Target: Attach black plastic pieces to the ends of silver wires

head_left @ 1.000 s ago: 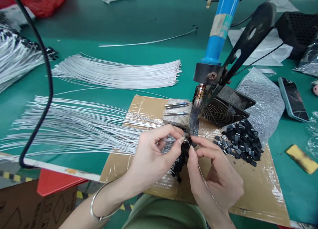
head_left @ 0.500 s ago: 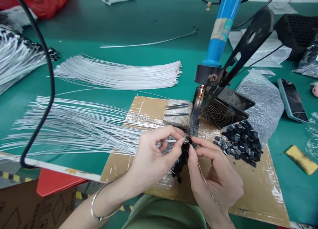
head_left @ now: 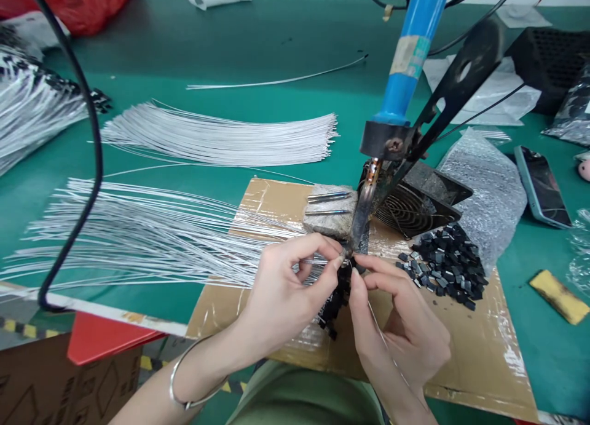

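Note:
My left hand (head_left: 290, 283) pinches the end of a thin white cable between thumb and forefinger, right under the hot end of a blue-handled soldering iron (head_left: 408, 68) held in a stand. My right hand (head_left: 399, 314) is closed on a strand of solder wire (head_left: 385, 342), which trails down across the palm to the wrist. Its fingertips almost meet those of the left at the iron's tip. The small joint between them is largely hidden by fingers. Below, black connector ends (head_left: 329, 317) lie bunched on the cardboard (head_left: 479, 363).
White cables (head_left: 138, 234) spread out left, with another bundle (head_left: 221, 133) behind. A sponge block (head_left: 327, 225) bearing metal tips and a black fan (head_left: 410, 203) flank the iron. Loose black housings (head_left: 452, 265), a phone (head_left: 544, 185) and a yellow sponge (head_left: 560, 296) lie right.
Hardly anything differs. Both hands stay at the iron's tip, and the right fingers with the solder wire have shifted only very slightly.

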`<state>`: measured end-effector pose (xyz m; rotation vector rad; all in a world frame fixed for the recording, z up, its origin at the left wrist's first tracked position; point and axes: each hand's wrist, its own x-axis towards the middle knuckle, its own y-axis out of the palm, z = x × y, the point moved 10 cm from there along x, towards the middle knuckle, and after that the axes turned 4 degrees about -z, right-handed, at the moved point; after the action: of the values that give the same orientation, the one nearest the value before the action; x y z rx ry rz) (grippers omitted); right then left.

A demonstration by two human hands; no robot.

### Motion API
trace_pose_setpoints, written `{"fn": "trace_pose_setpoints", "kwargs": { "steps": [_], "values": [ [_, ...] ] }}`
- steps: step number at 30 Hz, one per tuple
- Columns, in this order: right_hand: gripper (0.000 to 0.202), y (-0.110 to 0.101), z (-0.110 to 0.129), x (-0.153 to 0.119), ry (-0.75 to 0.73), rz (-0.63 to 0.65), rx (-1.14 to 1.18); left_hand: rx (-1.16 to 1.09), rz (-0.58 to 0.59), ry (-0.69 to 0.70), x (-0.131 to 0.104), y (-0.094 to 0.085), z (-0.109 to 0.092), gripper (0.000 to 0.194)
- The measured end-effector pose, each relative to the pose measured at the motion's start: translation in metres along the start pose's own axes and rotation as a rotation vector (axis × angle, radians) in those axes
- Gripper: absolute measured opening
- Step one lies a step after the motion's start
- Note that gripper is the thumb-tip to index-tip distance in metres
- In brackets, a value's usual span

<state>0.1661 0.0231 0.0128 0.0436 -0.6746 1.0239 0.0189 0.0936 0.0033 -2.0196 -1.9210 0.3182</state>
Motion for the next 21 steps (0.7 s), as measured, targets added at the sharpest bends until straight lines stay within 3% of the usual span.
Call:
{"fn": "trace_pose_setpoints", "kwargs": {
  "steps": [21],
  "values": [
    [0.020, 0.0015, -0.0046, -0.0027, 0.025, 0.006, 0.041, 0.005, -0.002, 0.036, -0.0018, 0.0006, -0.0024, 0.017]
  ]
}}
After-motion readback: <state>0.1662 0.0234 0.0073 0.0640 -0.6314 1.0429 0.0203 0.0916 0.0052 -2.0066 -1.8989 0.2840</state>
